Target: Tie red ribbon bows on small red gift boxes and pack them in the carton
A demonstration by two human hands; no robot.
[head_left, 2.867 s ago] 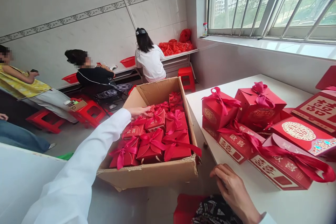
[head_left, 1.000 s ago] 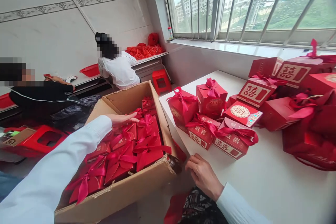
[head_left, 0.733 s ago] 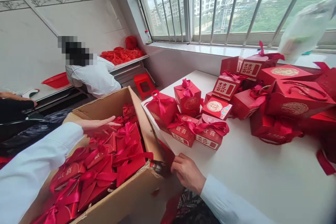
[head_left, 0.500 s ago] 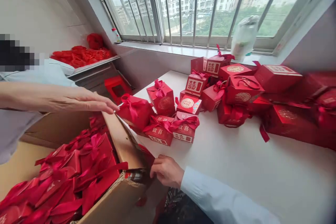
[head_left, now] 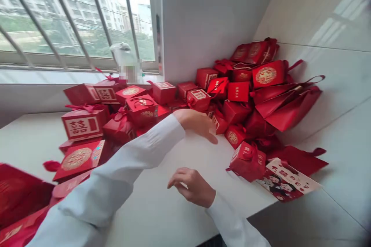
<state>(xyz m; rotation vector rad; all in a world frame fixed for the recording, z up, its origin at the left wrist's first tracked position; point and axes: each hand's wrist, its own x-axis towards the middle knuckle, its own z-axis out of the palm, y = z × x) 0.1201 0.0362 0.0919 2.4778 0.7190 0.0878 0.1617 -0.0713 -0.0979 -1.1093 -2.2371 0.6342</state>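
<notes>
My left hand [head_left: 199, 124] reaches over the white table from the left in a pale sleeve. Its fingers are stretched out and point right, near a small red gift box [head_left: 219, 122] in a pile. I see nothing held in it, though part of the palm is hidden. Closer to me, my right hand [head_left: 193, 187] hovers above the table with bent fingers and a gap between thumb and forefinger; it appears to hold nothing. A red gift box with a ribbon [head_left: 247, 161] stands to its right, beside a printed picture bag [head_left: 286, 181].
Red gift boxes [head_left: 142, 110] line the back of the white table [head_left: 162, 204]. Red paper bags [head_left: 285, 104] lean by the tiled wall at right. A clear plastic bag [head_left: 126, 60] stands on the sill of the barred window. The table's edge runs along the lower right.
The view has swung right. The carton of red boxes, and the hand over it, are out of sight. My right hand has left the carton's side; my left arm now stretches across the table.
</notes>
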